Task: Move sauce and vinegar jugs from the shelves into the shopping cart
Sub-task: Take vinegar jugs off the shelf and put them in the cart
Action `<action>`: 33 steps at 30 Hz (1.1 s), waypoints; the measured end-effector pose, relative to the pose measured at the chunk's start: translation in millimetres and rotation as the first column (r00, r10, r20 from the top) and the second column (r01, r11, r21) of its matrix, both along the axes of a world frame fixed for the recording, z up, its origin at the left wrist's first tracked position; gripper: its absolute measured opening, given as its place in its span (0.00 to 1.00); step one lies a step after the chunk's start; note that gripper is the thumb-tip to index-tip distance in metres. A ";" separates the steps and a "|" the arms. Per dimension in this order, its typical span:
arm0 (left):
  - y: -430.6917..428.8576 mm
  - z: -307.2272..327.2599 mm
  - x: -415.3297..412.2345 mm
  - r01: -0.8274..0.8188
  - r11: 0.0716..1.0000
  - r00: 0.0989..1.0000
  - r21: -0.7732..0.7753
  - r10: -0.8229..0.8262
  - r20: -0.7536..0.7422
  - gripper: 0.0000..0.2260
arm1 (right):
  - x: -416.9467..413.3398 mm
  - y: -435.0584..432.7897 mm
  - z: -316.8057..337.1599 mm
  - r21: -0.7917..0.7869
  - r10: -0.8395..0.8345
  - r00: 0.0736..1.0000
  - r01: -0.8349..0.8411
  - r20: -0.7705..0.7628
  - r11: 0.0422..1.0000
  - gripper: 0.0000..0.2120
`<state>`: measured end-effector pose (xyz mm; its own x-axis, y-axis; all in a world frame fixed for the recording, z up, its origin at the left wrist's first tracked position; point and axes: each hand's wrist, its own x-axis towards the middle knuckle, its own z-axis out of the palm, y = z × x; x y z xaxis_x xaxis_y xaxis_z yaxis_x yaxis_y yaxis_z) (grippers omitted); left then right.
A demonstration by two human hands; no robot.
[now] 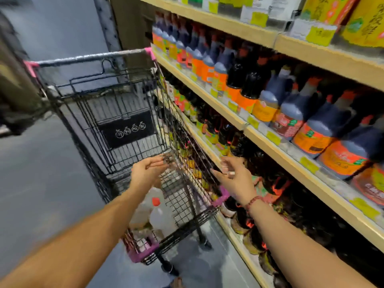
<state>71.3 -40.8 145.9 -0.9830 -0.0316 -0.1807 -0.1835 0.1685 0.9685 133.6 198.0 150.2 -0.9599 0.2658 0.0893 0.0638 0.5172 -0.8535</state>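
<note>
A black wire shopping cart (93, 113) with pink corners stands left of the shelves. Inside it, near the front end, stand clear vinegar jugs (161, 217) with red caps. My left hand (148, 171) hovers over the cart basket, fingers apart, holding nothing. My right hand (234, 177) is beyond the cart's right rim, open, reaching toward the dark sauce jugs (270, 175) on a lower shelf without touching them. More dark jugs with orange labels (311, 129) fill the shelf above.
Wooden shelves (291, 154) with yellow price tags run along the right, packed with bottles on every level. Grey floor (41, 173) opens to the left of the cart. A dark pillar (108, 23) stands behind the cart. The picture is blurred.
</note>
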 end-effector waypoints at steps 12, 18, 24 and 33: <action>-87.8 -73.4 6.0 -0.086 0.978 0.985 -0.190 0.112 0.130 0.12 | -60.4 -115.5 -82.1 -0.087 0.313 0.895 -0.301 0.316 0.950 0.23; -69.8 -101.3 21.3 -0.125 0.987 0.956 -0.101 0.147 0.254 0.18 | -54.7 -145.9 -122.9 -0.078 0.383 0.797 -0.395 0.467 0.915 0.26; -61.8 -123.7 25.4 -0.215 0.966 0.920 -0.142 0.249 0.302 0.13 | -54.3 -168.1 -148.6 0.019 0.322 0.832 -0.370 0.452 0.929 0.13; -55.7 -135.4 27.0 -0.238 0.952 0.912 -0.191 0.286 0.294 0.08 | -54.5 -169.7 -166.5 0.050 0.274 0.878 -0.317 0.392 0.947 0.07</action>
